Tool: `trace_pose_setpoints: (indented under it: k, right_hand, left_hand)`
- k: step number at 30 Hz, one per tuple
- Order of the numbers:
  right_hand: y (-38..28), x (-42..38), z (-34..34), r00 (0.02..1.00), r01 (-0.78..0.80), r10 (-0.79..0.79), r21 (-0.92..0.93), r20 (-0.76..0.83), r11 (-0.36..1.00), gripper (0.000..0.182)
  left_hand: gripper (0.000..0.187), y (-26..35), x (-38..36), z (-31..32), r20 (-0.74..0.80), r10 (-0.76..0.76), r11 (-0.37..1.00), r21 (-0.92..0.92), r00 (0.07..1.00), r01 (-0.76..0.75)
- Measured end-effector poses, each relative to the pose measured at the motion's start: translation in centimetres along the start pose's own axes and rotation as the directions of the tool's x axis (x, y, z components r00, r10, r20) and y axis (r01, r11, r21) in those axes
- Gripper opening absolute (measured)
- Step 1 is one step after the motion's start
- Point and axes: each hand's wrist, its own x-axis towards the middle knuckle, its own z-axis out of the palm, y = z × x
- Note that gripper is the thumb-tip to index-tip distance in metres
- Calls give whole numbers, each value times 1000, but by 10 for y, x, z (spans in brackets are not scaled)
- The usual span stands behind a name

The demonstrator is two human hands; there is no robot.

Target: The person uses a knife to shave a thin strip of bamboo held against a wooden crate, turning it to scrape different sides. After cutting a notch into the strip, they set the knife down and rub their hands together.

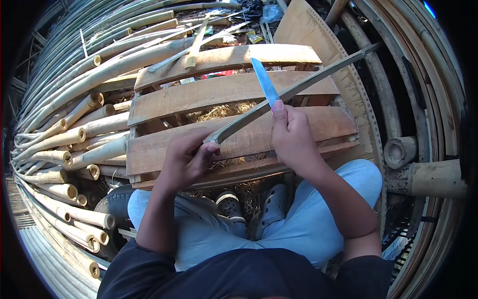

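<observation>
My left hand (188, 157) grips the near end of a long bamboo strip (318, 75), which slants up and away to the right over a slatted wooden bench. In my right hand (293, 135) is a knife (265, 82), its blade pointing up and a little left, thumb along the base of the blade. The blade crosses the strip in this view, close by its middle. Below both hands lies the nearest wide slat of the wooden bench (164, 152). The knife's handle is hidden inside my closed fingers.
Stacked bamboo poles (99, 124) fill the left side, cut ends toward me. A loose flat bamboo piece (198, 42) lies across the far slat. A curved wooden board (318, 35) and a thick bamboo post (433, 178) stand at the right. Straw (224, 112) shows between the slats.
</observation>
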Motion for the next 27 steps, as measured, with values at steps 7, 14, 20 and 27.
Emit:
trace_pose_setpoints:
  k: [7,14,20,27]
  right_hand:
    - [1,-18,26,996,67,-71,71,52,995,49]
    - [-9,-13,6,992,-84,75,99,98,991,46]
    - [-22,11,-19,978,-204,209,162,-15,965,48]
    - [-22,-34,12,910,213,-197,-3,365,977,50]
  left_hand:
    - [47,2,2,-9,16,35,999,21,999,-36]
    - [37,6,2,-3,-30,16,999,52,999,-15]
    - [48,3,1,-5,4,10,999,43,1000,-10]
    - [51,0,1,2,-63,-38,999,-28,997,37]
